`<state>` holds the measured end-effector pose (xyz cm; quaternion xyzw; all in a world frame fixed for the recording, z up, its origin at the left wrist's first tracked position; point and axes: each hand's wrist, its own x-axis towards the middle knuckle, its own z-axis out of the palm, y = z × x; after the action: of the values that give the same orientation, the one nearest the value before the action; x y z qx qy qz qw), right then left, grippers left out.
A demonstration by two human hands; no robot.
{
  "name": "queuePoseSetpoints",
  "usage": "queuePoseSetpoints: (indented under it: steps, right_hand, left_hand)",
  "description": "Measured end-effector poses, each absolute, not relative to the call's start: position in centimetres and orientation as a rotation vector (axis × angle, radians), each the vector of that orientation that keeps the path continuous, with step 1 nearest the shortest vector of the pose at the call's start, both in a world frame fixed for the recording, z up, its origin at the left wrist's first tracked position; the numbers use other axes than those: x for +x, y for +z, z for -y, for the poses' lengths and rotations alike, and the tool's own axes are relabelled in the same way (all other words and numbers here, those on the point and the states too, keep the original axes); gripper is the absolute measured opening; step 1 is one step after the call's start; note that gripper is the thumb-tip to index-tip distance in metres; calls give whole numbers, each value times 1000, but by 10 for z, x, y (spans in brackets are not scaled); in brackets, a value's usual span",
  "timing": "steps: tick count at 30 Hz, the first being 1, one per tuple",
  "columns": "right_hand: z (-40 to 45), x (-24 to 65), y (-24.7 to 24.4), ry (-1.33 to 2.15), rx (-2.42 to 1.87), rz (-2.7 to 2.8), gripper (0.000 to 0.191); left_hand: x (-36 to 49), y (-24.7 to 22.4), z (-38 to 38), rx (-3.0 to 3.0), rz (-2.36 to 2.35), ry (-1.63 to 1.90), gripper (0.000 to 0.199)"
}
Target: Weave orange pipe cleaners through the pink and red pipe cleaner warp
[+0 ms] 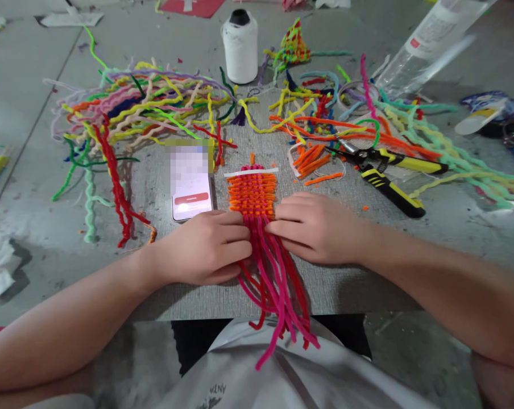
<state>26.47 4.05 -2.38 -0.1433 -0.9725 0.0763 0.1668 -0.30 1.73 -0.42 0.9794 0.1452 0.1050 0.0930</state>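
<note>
An orange and pink woven piece (252, 193) of fuzzy stems lies flat on the grey table, a white strip (252, 172) across its top. Long pink and red stems (278, 272) hang from its lower end over the table's front edge. My left hand (214, 247) is closed on the lower left corner of the weave, its fingertips beside the pink stems. At the lower right corner, my right hand (314, 227) pinches the edge of the weave and the outer stems.
A phone (191, 190) lies left of the weave. Behind are piled coloured stems (141, 108) and a white thread spool (240, 51). Short orange pieces (311, 161), yellow-black pliers (389, 184), green stems (448, 142) and a clear bottle (427, 45) lie to the right.
</note>
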Motion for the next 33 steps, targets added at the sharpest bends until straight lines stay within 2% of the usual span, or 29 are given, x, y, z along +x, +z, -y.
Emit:
queuePoseSetpoints:
  steps: [9, 18, 24, 30, 33]
  right_hand:
    - [-16, 252, -11, 320, -279, 2748, 33]
    - [4, 246, -6, 225, -40, 2671, 25]
    - [24, 243, -7, 294, -130, 2756, 26]
    - [40, 246, -9, 405, 100, 2734, 36]
    - [39, 245, -10, 343, 112, 2674, 37]
  left_hand:
    - [4, 7, -4, 3016, -391, 497, 25]
    - [5, 1, 0, 2877, -428, 504, 35]
    - [4, -2, 1, 2848, -426, 491, 27]
    - [4, -4, 1, 2899, -422, 426, 23]
    - [3, -4, 0, 2922, -428, 445, 22]
